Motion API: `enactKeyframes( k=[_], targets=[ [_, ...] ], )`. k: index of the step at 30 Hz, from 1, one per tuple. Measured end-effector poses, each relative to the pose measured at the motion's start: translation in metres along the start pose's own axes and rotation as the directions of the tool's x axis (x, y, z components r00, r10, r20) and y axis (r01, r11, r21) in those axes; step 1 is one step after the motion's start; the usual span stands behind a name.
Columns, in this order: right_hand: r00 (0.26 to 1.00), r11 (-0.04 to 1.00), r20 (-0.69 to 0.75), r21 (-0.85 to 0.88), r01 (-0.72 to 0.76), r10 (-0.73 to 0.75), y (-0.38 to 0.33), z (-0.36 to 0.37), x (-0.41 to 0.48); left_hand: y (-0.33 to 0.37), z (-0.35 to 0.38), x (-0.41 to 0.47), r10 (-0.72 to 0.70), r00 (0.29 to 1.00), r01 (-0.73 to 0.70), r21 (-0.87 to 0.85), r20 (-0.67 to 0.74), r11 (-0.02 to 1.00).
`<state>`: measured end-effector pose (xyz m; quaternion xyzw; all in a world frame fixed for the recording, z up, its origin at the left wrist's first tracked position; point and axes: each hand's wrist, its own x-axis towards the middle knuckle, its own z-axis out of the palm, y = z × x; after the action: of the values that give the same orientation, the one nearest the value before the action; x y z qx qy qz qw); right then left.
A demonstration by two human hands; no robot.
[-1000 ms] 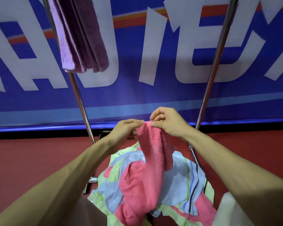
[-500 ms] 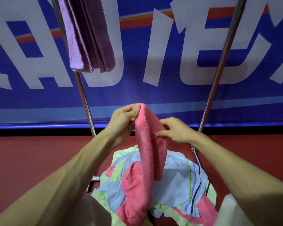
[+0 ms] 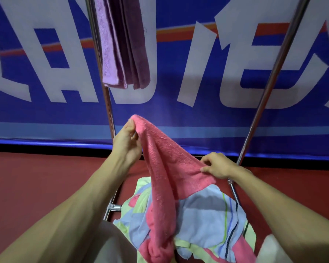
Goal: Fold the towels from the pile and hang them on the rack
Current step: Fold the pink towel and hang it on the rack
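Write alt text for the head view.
The left hand pinches a raised corner of the pink towel, the right hand its lower edge, above the pile of towels. A folded purple towel hangs on the rack.

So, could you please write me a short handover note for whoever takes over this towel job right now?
Hands: left hand pinches the pink towel at its raised corner; right hand pinches its edge, lower and to the right.
The towel is unfolded, its lower end on the pile.
Done: a folded purple towel hangs on the rack.
Left: fold and hang the pink one, then the pile's rest.
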<state>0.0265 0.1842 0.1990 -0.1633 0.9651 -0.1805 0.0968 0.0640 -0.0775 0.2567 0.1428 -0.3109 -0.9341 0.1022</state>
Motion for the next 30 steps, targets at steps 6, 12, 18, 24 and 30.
enactKeyframes(
  k=[6, 12, 18, 24, 30],
  targets=[
    [0.986, 0.821, 0.094, 0.546, -0.165, 0.135, -0.008, -0.006, -0.003, -0.007, -0.014, 0.011, 0.151, 0.983, -0.108, 0.344, -0.101, 0.933],
    [0.998, 0.468, 0.028, 0.882, -0.048, 0.048, -0.036, -0.027, -0.013, -0.032, -0.013, 0.011, 0.08, 0.995, -0.037, 0.489, -0.066, 0.872],
    [0.96, 0.758, -0.21, 0.652, -0.004, 0.186, -0.04, -0.024, -0.014, -0.046, -0.002, -0.001, -0.006, 1.0, 0.005, 0.481, 0.001, 0.877],
    [0.92, 0.985, -0.391, 0.167, 0.05, 0.019, -0.038, -0.024, -0.014, -0.051, -0.002, -0.004, -0.014, 0.996, -0.04, 0.617, 0.083, 0.786],
    [0.925, 0.911, -0.338, 0.3, 0.282, -0.175, -0.048, -0.025, -0.017, -0.056, 0.0, -0.005, 0.011, 0.991, -0.102, 0.717, 0.13, 0.69]
  ],
)
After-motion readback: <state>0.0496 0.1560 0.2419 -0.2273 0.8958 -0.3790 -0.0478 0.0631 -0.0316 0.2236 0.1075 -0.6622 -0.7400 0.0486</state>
